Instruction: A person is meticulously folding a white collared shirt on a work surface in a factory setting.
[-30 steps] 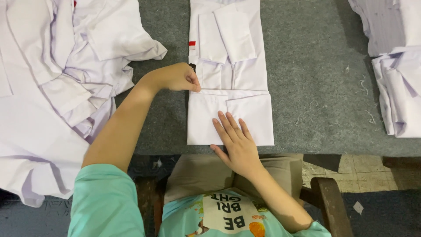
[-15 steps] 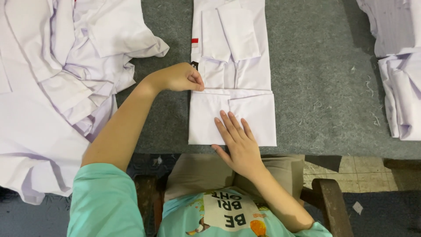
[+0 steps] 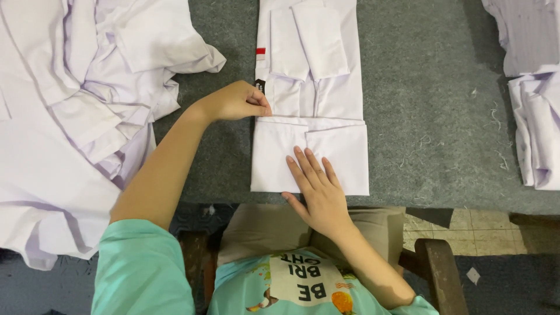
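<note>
A white shirt (image 3: pixel 326 99) lies folded lengthwise on the grey felt table (image 3: pixel 420 116), its bottom part turned up over itself near the front edge. My left hand (image 3: pixel 236 100) pinches the shirt's left edge at the fold line, fingers closed on the cloth. My right hand (image 3: pixel 315 186) lies flat on the turned-up part, fingers spread and pressing it down. Both sleeves are folded onto the shirt's back, and a small red tag shows at its left edge.
A heap of loose white shirts (image 3: pixel 76 116) covers the table's left side. A stack of folded white shirts (image 3: pixel 534 87) sits at the right edge. A wooden chair arm (image 3: pixel 440 274) stands below the table front, over a tiled floor.
Hardly anything has moved. My left hand's grip at the shirt's left edge and my right hand's flat press stay as they were; the view shifted slightly.
</note>
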